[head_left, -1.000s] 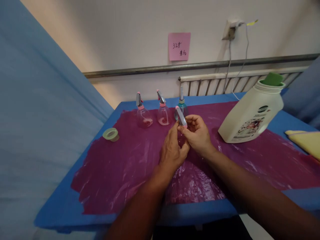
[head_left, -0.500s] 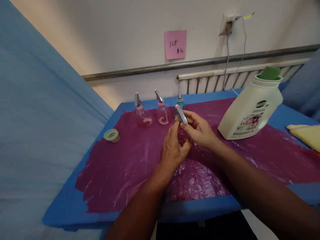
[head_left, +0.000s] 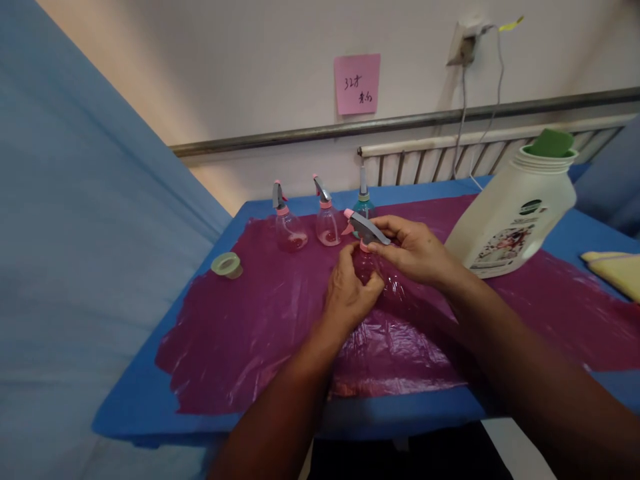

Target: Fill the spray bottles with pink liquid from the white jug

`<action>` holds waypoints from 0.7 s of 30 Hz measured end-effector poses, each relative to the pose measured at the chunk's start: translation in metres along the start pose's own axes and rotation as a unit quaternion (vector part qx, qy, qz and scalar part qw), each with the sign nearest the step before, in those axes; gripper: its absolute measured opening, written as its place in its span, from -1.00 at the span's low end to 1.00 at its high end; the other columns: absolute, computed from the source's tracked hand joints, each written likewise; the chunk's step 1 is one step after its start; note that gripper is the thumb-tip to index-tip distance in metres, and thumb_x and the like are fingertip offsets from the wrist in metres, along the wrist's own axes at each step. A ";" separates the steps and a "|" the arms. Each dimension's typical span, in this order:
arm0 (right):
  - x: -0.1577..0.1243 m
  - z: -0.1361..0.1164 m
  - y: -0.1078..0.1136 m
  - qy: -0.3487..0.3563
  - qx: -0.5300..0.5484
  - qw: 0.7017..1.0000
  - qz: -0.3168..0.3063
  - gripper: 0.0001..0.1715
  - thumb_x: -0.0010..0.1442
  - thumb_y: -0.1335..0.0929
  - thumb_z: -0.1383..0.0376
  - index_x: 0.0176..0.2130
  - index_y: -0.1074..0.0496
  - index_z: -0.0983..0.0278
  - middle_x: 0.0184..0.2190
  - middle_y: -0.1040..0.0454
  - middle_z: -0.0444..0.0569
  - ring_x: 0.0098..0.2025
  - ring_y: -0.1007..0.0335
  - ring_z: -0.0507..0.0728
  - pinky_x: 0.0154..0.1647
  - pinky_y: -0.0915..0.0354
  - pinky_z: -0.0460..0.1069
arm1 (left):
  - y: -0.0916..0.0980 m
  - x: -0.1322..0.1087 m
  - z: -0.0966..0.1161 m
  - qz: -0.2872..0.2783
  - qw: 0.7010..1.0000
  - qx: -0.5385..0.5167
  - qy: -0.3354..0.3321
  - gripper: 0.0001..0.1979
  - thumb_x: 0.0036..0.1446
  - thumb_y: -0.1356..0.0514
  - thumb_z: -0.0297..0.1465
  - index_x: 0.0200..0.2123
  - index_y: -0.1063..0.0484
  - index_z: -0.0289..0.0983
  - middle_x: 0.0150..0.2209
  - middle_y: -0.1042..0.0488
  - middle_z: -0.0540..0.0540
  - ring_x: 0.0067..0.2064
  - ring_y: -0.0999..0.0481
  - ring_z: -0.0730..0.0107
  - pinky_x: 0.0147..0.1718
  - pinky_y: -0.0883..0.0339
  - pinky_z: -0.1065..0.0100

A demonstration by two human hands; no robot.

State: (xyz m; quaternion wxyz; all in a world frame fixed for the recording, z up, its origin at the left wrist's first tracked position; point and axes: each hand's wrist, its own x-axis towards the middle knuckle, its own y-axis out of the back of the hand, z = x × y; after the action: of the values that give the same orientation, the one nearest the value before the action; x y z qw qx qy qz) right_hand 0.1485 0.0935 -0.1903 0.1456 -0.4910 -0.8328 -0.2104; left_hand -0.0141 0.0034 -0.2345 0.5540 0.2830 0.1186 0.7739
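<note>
My left hand (head_left: 350, 287) is wrapped round the clear body of a spray bottle (head_left: 367, 267). At its neck, my right hand (head_left: 413, 250) closes on the pink collar below the grey trigger head (head_left: 367, 228), whose pink nozzle points left. Behind my hands stands a teal spray bottle (head_left: 364, 205), partly hidden. To the left are two clear spray bottles with pink collars, one nearer (head_left: 329, 223) and one further left (head_left: 290, 230), each with a little liquid at the bottom.
A large cream jug (head_left: 510, 213) with a green piece (head_left: 551, 143) in its mouth stands at the right. A pale green cap (head_left: 227, 265) lies on the purple sheet (head_left: 250, 320) at left. The yellow cloth (head_left: 613, 267) is at far right.
The trigger head in my right hand has turned, so its nozzle now points left and the pink trigger shows. The whole view has shifted slightly.
</note>
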 end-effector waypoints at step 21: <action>-0.004 0.034 -0.034 -0.036 -0.027 0.984 0.170 -0.25 0.13 -0.68 0.01 0.19 -0.49 0.10 -0.17 -0.59 -0.12 -0.16 -0.54 0.19 0.02 -0.54 0.18 | 0.005 0.000 -0.003 -0.015 0.995 -0.018 -0.092 -0.17 0.32 -0.40 -0.45 0.57 -0.23 -0.05 0.49 -0.52 -0.22 0.45 -0.59 -0.10 0.45 -0.50 -0.20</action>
State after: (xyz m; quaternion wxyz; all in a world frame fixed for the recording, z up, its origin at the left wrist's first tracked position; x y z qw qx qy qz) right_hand 0.1191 0.0927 -0.2288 0.1359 -0.6361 -0.7362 -0.1869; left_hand -0.0194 0.0015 -0.2342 0.5793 0.3410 0.0570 0.7381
